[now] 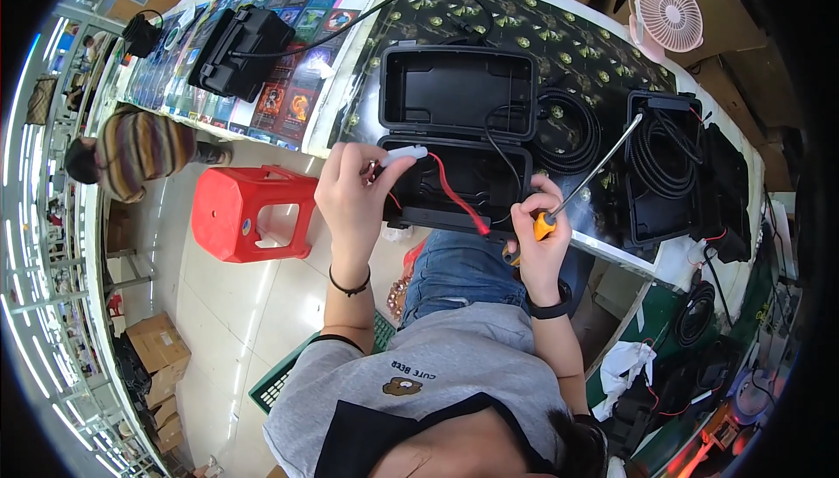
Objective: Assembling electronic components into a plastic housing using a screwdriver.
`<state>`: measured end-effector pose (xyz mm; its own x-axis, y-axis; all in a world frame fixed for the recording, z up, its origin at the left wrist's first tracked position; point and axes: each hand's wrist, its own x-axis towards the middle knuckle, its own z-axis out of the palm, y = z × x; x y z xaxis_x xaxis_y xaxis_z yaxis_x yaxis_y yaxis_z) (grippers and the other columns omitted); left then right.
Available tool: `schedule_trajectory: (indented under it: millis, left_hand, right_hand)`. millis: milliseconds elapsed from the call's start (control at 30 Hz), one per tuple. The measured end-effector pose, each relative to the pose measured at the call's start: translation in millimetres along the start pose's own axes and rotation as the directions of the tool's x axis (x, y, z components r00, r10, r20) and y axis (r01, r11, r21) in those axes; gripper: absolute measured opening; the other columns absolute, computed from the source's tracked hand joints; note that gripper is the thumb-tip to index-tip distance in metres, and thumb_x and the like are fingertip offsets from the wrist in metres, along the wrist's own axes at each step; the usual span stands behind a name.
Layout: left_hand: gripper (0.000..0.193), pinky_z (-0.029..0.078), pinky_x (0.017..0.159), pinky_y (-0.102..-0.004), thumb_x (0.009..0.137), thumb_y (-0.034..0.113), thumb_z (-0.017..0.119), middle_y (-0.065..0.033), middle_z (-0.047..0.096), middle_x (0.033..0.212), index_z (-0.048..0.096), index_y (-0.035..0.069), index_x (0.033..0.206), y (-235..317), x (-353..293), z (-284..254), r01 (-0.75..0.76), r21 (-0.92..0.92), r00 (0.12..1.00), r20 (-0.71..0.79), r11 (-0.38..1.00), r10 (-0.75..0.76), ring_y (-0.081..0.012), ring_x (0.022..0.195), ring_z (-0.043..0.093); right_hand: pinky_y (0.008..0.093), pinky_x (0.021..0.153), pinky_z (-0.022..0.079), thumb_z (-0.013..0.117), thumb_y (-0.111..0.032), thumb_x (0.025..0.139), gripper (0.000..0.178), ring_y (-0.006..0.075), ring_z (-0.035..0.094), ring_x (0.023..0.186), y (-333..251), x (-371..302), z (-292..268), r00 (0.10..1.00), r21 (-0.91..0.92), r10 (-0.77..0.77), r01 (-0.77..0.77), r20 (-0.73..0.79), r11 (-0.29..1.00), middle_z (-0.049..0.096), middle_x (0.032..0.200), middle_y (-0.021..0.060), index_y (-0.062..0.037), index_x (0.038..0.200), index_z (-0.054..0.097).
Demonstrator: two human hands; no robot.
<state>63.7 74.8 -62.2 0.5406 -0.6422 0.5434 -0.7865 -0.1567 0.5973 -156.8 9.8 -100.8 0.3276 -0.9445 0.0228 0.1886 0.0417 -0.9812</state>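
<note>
Between the thumb and fingers of my left hand is a small white cylindrical plastic piece. A red wire runs from its right end down to a bare-looking tip near my right hand. My right hand is closed round the orange-yellow handle of a screwdriver, whose metal shaft slants up to the right. Both hands are above the near edge of a black plastic case, its lid lying open away from me. Inside the case, a thin black cable shows; my hands hide part of the lower half.
A coil of black tubing lies right of the case. Farther right, another open black case holds a coil. A closed black case sits at the left. There are also a pink fan, a red stool and a person in stripes.
</note>
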Motion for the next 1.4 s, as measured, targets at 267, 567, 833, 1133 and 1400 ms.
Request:
schedule_trajectory:
  millis: [267,567,833,1133,1400]
  left_hand:
    - [0.042,0.053,0.064,-0.0330,0.079,0.020,0.079,-0.0101,0.064,0.093,0.064,0.006,0.116,22.4,-10.3,15.3,-0.165,-0.023,0.921,0.354,0.986,0.162,-0.0246,0.075,0.065]
    - [0.068,0.056,0.066,-0.0261,0.078,0.036,0.069,-0.0032,0.064,0.105,0.050,0.034,0.144,37.0,-31.4,20.4,-0.691,0.077,0.613,0.591,0.719,0.525,-0.0148,0.083,0.062]
    - [0.065,0.055,0.069,-0.0224,0.076,0.013,0.065,0.0023,0.065,0.089,0.056,0.020,0.140,31.9,-40.3,29.5,-0.695,0.147,0.681,0.450,0.704,0.578,-0.0102,0.078,0.064]
    - [0.048,0.056,0.069,-0.0272,0.065,0.020,0.077,-0.0003,0.066,0.085,0.068,0.011,0.111,31.8,-29.9,25.3,-0.565,-0.085,0.666,0.540,0.821,0.514,-0.0156,0.079,0.067]
    - [0.054,0.054,0.066,-0.0296,0.066,0.031,0.079,-0.0030,0.066,0.080,0.063,0.011,0.114,56.4,2.6,30.7,-0.531,-0.131,0.584,0.659,0.837,0.473,-0.0186,0.078,0.068]
  right_hand:
    - [0.0165,0.046,0.048,0.067,0.003,0.088,0.014,0.0055,0.058,0.065,1.0,-1.4,0.7,1.000,-0.010,-0.012,0.012,0.001,1.000,0.048,0.131,0.0106,-0.0052,0.094,0.057]
    - [0.0153,0.050,0.042,0.067,-0.002,0.090,0.014,0.0031,0.055,0.073,-21.4,41.0,-10.0,0.984,-0.026,-0.171,0.170,-0.057,0.985,0.062,0.112,0.0070,-0.0044,0.102,0.061]
    - [0.0258,0.078,0.051,0.075,-0.018,0.088,0.044,0.0129,0.061,0.103,-38.1,118.8,5.9,0.994,-0.311,-0.096,0.106,0.047,0.944,0.065,0.116,0.0079,-0.0072,0.128,0.061]
    - [0.0341,0.110,0.038,0.072,-0.004,0.084,0.055,0.0219,0.054,0.128,-32.9,121.6,2.7,0.955,-0.339,-0.248,0.291,0.164,0.895,0.060,0.135,0.0132,-0.0003,0.136,0.055]
    - [0.0358,0.105,0.043,0.079,-0.003,0.077,0.041,0.0238,0.058,0.122,-62.9,89.0,-17.9,0.887,-0.282,-0.409,0.457,0.215,0.843,0.062,0.131,0.0107,-0.0062,0.116,0.068]
